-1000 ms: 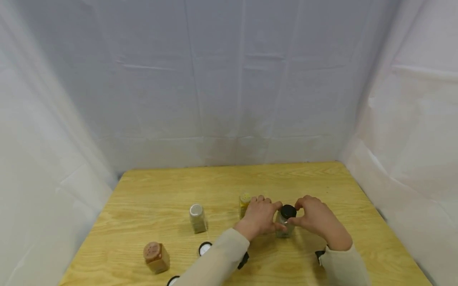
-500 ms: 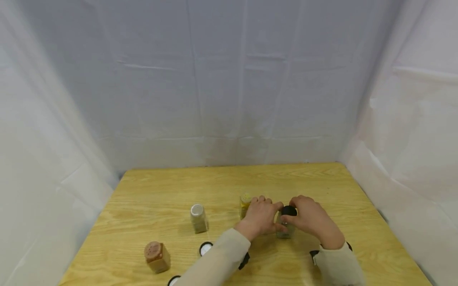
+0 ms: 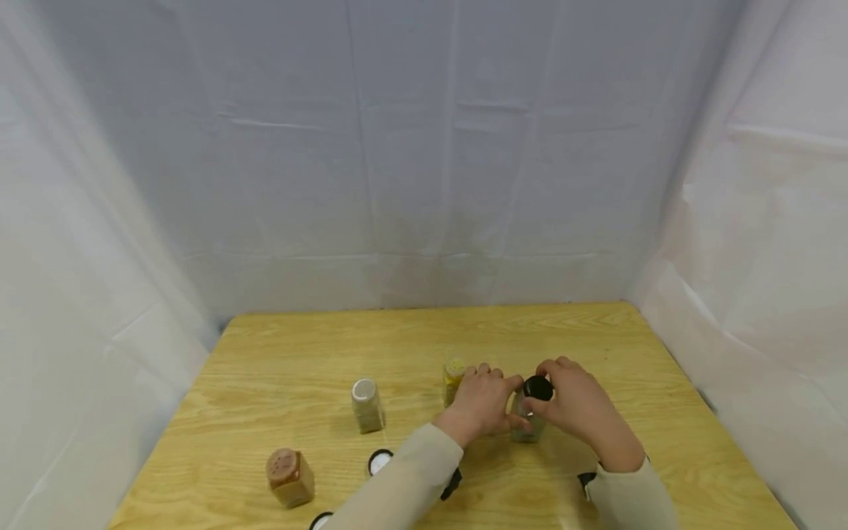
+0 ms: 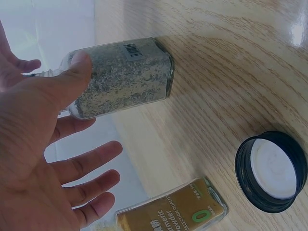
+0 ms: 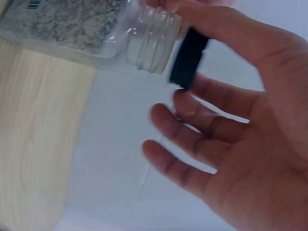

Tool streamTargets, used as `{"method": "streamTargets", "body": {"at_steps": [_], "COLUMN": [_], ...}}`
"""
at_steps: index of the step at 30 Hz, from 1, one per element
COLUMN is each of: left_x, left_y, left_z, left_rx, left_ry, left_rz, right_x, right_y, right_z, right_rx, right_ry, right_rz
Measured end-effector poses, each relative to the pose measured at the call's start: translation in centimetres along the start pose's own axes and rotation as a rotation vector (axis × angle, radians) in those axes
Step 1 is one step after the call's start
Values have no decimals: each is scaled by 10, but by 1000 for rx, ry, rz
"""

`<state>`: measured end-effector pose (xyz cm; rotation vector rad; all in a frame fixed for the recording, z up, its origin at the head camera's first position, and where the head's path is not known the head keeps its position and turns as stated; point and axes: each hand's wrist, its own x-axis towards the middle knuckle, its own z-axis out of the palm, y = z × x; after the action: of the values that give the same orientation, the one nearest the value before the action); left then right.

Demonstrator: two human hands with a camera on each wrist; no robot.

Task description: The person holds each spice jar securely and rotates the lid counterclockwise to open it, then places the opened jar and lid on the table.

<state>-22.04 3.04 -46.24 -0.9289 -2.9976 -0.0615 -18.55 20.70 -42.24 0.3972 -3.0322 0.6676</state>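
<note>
My left hand (image 3: 482, 401) grips a square glass spice jar (image 4: 122, 77) between thumb and index finger, its other fingers spread. Grey-green flakes fill most of the jar, which stands upright on the table. My right hand (image 3: 578, 405) pinches a black screw cap (image 5: 189, 57) by its edge with thumb and fingers. In the right wrist view a narrow gap shows between the cap and the jar's bare threaded neck (image 5: 155, 41). Just left of my left hand is a turmeric powder jar (image 4: 168, 211), its yellow perforated top (image 3: 454, 366) uncovered.
A pale-topped jar (image 3: 367, 406) and a jar of brown spice (image 3: 290, 478) stand further left on the wooden table (image 3: 318, 346). Two black caps with white liners lie inside up, one cap (image 3: 380, 461) by my left sleeve, another cap (image 3: 321, 521) at the lower frame edge.
My right hand closed in on the cap, turned it, and has now raised it slightly off the jar's neck. My left hand stayed in place on the jar.
</note>
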Motion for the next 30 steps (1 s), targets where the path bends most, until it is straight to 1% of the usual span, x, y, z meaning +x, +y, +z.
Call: {"method": "streamTargets", "body": {"at_steps": [3, 7, 11, 14, 18, 19, 21, 24, 26, 27, 30], "left_x": [0, 0, 0, 2, 4, 5, 5, 4, 4, 4, 4], "left_y": [1, 2, 2, 1, -1, -1, -1, -1, -1, -1, -1], "left_z": [0, 2, 3, 2, 3, 3, 3, 3, 3, 3, 4], "left_rx": [-4, 6, 27, 32, 22, 20, 17, 23, 29, 31, 23], "left_ry": [-1, 5, 11, 12, 6, 4, 2, 3, 7, 7, 7], "left_rz": [0, 11, 15, 8, 5, 5, 6, 6, 4, 4, 5], "right_x": [-6, -20, -36, -43, -48, -49, -50, -49, -47, -46, -44], "right_y": [4, 6, 5, 7, 11, 12, 13, 15, 17, 18, 20], "right_z": [2, 9, 16, 19, 25, 27, 30, 38, 47, 51, 66], "right_rx": [53, 147, 179, 193, 202, 203, 220, 274, 314, 326, 343], "right_ry": [30, 57, 87, 76, 47, 39, 4, -91, -163, -189, -238], "right_rz": [-5, -28, -74, -101, -174, -189, -192, -154, -130, -131, -136]}}
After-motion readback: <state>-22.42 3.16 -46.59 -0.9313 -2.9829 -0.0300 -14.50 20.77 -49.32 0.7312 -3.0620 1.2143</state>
